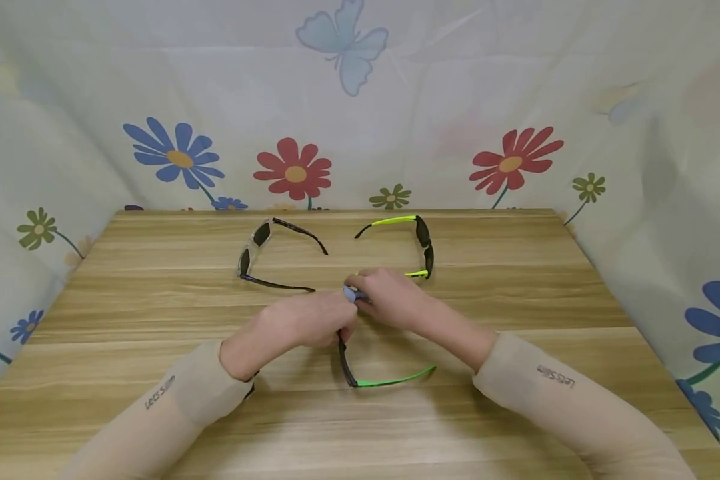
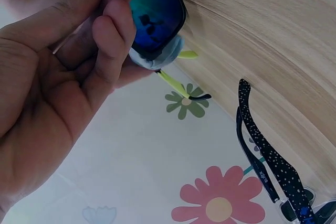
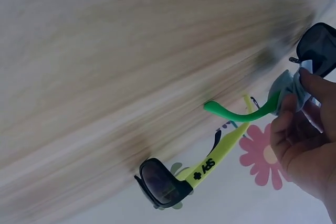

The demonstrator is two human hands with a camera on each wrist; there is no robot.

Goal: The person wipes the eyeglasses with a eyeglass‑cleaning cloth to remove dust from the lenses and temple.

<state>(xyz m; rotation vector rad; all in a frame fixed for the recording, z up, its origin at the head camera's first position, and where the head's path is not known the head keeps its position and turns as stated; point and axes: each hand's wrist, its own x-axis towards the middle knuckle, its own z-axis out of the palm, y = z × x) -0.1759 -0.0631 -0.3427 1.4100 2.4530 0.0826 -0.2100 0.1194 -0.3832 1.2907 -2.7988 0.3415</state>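
Observation:
Sunglasses with green temples (image 1: 396,382) and blue-green mirrored lenses (image 2: 160,14) are held at the front frame by my left hand (image 1: 312,319), its fingers curled in the left wrist view. My right hand (image 1: 393,299) pinches a light blue cloth (image 1: 351,294) at the far end of these sunglasses. In the right wrist view the cloth (image 3: 286,90) wraps the green temple near its hinge, and the temple's tip sticks out. Both hands meet close over the table, partly hiding the frame.
Sunglasses with a clear frame and dark speckled temples (image 1: 285,287) lie unfolded at the back left. Black sunglasses with yellow temples (image 1: 423,233) lie unfolded behind my right hand. The wooden table (image 1: 156,300) ends at a flower-printed curtain (image 1: 426,100).

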